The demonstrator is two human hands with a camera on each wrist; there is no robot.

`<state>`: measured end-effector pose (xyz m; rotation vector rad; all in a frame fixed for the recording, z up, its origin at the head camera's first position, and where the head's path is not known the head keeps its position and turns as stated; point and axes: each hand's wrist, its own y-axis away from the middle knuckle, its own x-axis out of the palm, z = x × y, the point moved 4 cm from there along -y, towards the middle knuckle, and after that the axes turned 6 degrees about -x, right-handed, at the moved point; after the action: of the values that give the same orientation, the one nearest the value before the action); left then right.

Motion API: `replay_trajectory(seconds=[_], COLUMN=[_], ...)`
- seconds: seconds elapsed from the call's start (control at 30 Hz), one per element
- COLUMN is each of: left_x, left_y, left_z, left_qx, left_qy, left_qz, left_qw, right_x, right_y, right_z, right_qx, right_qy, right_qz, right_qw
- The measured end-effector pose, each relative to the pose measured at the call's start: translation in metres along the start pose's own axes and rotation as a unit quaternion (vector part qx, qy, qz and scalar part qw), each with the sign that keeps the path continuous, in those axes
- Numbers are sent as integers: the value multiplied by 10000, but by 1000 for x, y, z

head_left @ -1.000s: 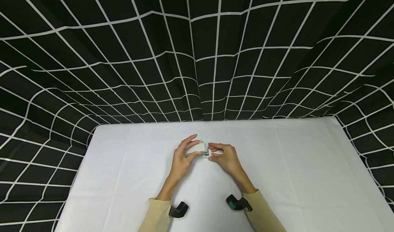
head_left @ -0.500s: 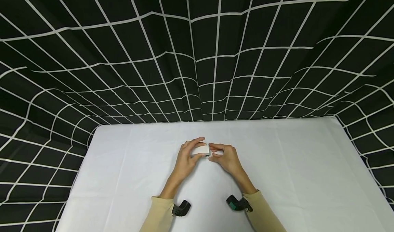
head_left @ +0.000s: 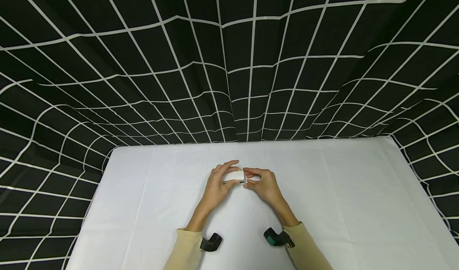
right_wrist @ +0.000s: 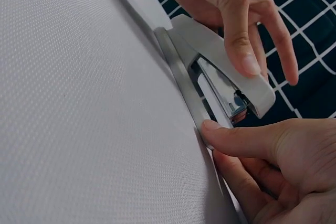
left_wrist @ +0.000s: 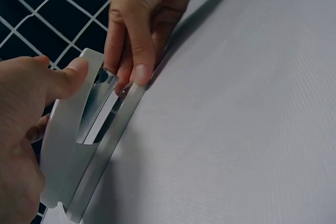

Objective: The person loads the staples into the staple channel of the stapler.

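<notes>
A white stapler (head_left: 234,177) with a grey metal base lies on the white table (head_left: 322,206), its mouth slightly agape (right_wrist: 226,95). My left hand (head_left: 229,174) grips its top arm from the left, thumb on the near side (left_wrist: 73,72) and fingers over the top (right_wrist: 244,61). From the right, my right hand (head_left: 249,178) pinches the front end of the stapler's base (left_wrist: 123,103), with the thumb lying along the base edge (right_wrist: 231,137). Whether anything sits in the mouth I cannot tell.
A white cloth covers the table, which reaches well out to both sides of my hands. Black fabric with a white grid (head_left: 229,63) hangs behind and around the table. A small dark camera sits on each wrist (head_left: 211,243) (head_left: 276,238).
My left hand has slid a little to the right along the stapler and now covers more of its top. The right hand has stayed in place at the front end.
</notes>
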<state>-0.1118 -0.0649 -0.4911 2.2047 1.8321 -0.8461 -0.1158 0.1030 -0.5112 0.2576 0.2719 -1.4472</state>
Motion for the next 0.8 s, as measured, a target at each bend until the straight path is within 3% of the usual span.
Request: replay_trajectory(seconds=[0.13, 0.5, 0.8], left_x=[-2, -4, -14], left_y=[1, 5, 2], left_z=[1, -2, -15], left_qx=[15, -140, 466], left_qy=[-20, -357, -1000], left_qz=[-2, -32, 233], left_qw=[10000, 9993, 9936], right_x=[2, 5, 6], right_y=[0, 3, 3], right_z=[0, 4, 15], right_qx=[-2, -307, -453], right_qy=[-105, 215, 71], right_qz=[6, -73, 299], right_qw=[9999, 9993, 9985])
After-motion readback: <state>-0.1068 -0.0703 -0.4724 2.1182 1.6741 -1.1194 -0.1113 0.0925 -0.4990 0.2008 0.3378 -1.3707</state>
